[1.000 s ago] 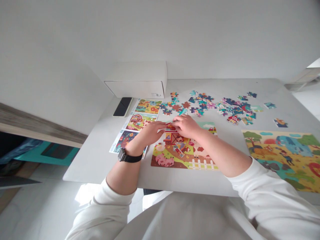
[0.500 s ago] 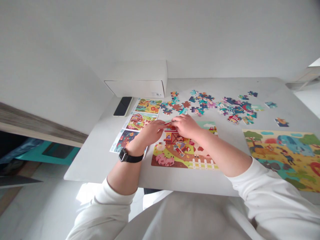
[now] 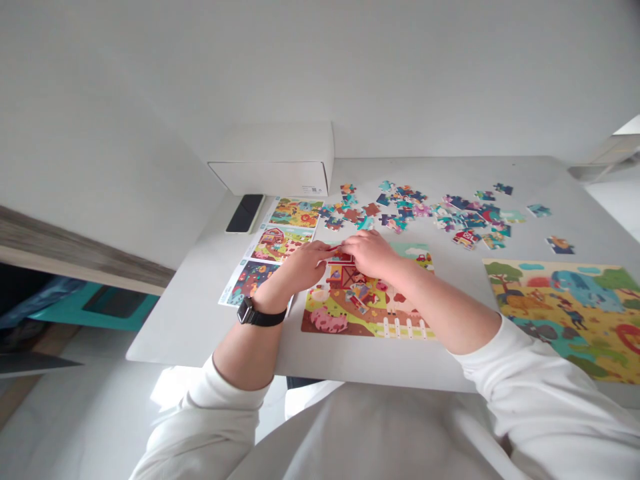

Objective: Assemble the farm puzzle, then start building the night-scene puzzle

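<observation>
From where I stand, both bare hands meet over the upper-left part of the flat, colourful cardboard farm jigsaw (image 3: pixel 370 317), which lies on the pale table right in front of the person. The left hand (image 3: pixel 303 265) and right hand (image 3: pixel 371 253) bring their fingertips together around a small red cardboard piece (image 3: pixel 335 249), near the red barn. The fingers cover most of it, so I can't tell whether either hand grips it or merely presses. I'd judge the step to be fitting the barn's roof; the next move calls for lining up the edges and pushing evenly downward. The glossy three-picture paper sheet (image 3: pixel 285 243) lies just left, handy for checking.
</observation>
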{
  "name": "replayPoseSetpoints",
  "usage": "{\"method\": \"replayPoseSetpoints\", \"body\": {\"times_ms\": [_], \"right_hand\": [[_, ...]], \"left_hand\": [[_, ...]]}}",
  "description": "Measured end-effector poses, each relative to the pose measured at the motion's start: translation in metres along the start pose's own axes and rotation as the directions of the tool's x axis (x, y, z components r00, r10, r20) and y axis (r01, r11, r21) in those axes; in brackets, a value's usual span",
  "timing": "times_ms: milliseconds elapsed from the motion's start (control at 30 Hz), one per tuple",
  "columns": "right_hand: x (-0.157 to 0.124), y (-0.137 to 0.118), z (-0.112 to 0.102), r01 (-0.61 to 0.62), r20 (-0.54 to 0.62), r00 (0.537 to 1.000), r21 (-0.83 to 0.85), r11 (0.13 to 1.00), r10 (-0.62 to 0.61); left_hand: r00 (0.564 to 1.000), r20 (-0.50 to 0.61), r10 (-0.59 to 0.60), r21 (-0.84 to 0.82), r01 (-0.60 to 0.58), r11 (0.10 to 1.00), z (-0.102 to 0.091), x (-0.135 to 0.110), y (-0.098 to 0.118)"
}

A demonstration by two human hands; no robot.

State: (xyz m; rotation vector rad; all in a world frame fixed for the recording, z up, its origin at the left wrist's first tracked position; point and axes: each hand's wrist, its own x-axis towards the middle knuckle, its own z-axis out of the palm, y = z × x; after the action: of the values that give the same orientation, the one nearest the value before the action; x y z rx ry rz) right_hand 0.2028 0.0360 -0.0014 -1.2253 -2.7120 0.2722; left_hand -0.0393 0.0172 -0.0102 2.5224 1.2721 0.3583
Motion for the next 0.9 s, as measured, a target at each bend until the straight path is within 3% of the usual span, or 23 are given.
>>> {"method": "replayPoseSetpoints", "body": {"times_ms": [167,267,367,533,667,767,900], "right_hand": [[0.0,0.028,-0.014,-0.082,-0.158,0.982,0.131,0.988,0.102],[-0.004,0.036,-0.014,-0.084,-0.121,0.988,0.129,0.988,0.099],[-0.005,0.032,-0.005,-0.031,-0.037,0.999,0.084,0.996,0.035],[-0.005,0.024,0.001,-0.037,0.009,0.999,0.032,0.999,0.037],[-0.009,0.032,-0.017,-0.061,-0.116,0.99,0.146,0.987,0.078],[-0.012,0.04,-0.037,-0.095,-0.273,0.948,0.242,0.966,0.162],[-0.013,0.043,-0.052,-0.148,-0.309,0.919,0.302,0.942,0.243]], "left_hand": [[0.999,-0.03,-0.013,-0.042,0.011,0.999,0.0,0.002,0.001],[0.999,-0.041,-0.021,-0.055,0.019,0.998,-0.002,0.002,0.004],[0.999,-0.029,-0.028,-0.044,0.027,0.999,-0.002,0.002,0.007],[0.998,-0.022,-0.051,-0.03,0.05,0.998,-0.001,0.002,0.008],[0.993,-0.109,-0.049,-0.051,0.043,0.998,-0.002,0.002,0.015],[0.993,-0.104,0.057,-0.111,-0.068,0.991,-0.001,0.002,0.03],[0.968,0.03,0.25,-0.151,-0.243,0.958,0.007,0.001,0.051]]}}
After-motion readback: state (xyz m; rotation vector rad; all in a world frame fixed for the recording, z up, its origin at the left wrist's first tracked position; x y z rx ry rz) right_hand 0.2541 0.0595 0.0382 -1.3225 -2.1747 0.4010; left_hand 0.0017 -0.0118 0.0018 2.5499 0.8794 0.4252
